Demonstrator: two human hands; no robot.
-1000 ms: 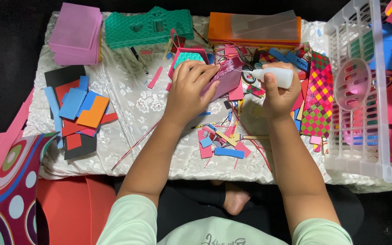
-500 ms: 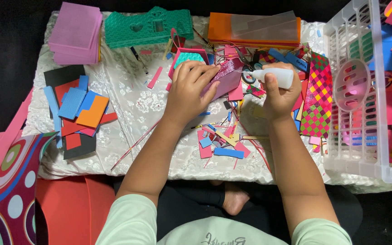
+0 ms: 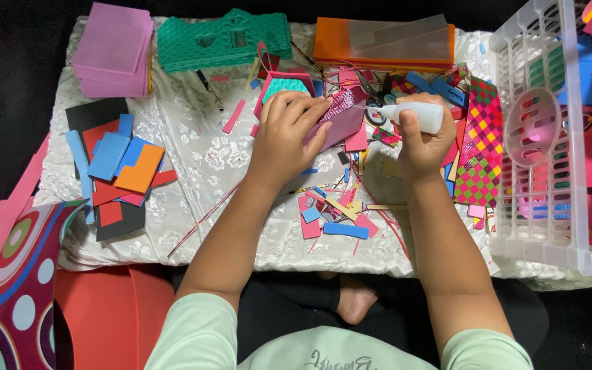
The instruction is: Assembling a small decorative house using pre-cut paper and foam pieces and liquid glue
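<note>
My left hand (image 3: 288, 133) holds a pink-purple foam piece (image 3: 342, 118) with a glittery edge, just above the low white table (image 3: 193, 164). In my right hand (image 3: 422, 140) is a small white glue bottle (image 3: 416, 115), lying sideways with its nozzle pointing left at the piece's upper edge. Under the piece lies a pink frame with a teal foam panel (image 3: 284, 88). Small foam scraps (image 3: 334, 212) in pink, blue and yellow are scattered below my hands.
A stack of pink foam sheets (image 3: 112, 48) sits far left, a green foam house shape (image 3: 224, 38) beside it, an orange sheet stack (image 3: 385, 42) behind. Blue, orange, red and black pieces (image 3: 114, 168) lie left. A woven multicolour mat (image 3: 479, 147) and white plastic basket (image 3: 549, 137) stand right.
</note>
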